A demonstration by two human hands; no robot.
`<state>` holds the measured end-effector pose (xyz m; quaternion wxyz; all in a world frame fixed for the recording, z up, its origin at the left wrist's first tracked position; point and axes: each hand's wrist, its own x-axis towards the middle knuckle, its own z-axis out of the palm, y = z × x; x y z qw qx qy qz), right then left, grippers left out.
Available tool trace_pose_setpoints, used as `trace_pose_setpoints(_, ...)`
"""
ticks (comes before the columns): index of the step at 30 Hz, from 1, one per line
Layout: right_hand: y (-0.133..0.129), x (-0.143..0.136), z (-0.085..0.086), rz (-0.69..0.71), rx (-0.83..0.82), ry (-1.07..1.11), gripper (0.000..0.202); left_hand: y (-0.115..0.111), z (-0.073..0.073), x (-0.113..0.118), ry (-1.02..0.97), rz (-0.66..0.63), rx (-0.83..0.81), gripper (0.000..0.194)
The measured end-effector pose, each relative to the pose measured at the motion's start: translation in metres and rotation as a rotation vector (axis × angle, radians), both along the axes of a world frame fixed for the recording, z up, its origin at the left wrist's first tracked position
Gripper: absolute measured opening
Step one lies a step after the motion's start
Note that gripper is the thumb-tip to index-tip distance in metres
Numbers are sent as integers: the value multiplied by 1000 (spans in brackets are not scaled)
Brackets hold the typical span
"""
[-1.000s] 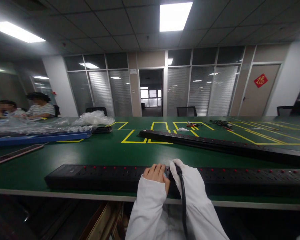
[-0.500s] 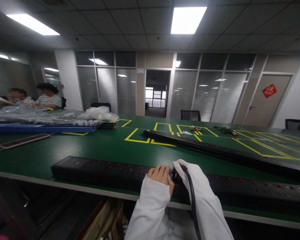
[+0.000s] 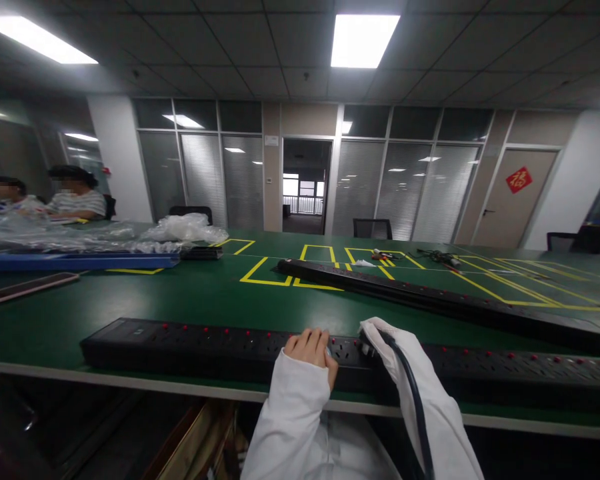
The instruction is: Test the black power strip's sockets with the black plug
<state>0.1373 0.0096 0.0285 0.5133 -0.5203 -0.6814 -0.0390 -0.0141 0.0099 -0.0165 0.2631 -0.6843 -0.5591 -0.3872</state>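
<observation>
A long black power strip with red-dotted sockets lies along the near edge of the table. My left hand, bare below a white sleeve, grips its middle, fingers bent over the top; a small pale bit shows beside the thumb. Just to the right, my right hand, in a white glove, is closed round a black plug. The plug sits at the strip's top; whether its pins are in a socket I cannot tell. From it a thick black cable runs down along my right sleeve.
A second black power strip lies slanted behind on the green table. Left are a phone, a blue rail and clear plastic wrap. Farther back lie cables. Two people sit at the far left.
My right hand has shifted right along the strip with the plug, away from my left hand, baring sockets between them. My left hand keeps its place on the strip. The view has turned slightly right.
</observation>
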Motion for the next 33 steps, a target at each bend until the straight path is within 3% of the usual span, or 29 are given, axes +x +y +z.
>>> trace_pose_setpoints(14, -5, -1, -3, -118, 2, -341, 30, -4, 6, 3, -32, 5, -39, 38)
trace_pose_setpoints(20, -10, 4, -5, -138, 36, -412, 30, -5, 14, 23, 24, -31, -108, 44)
trace_pose_setpoints(26, -13, -1, -7, -202, 118, -415, 29, 2, 7, 44, 21, -43, -140, 42)
trace_pose_setpoints(33, -15, 1, -9, -190, 83, -468, 31, 1, 5, 46, -1, -40, -128, 37)
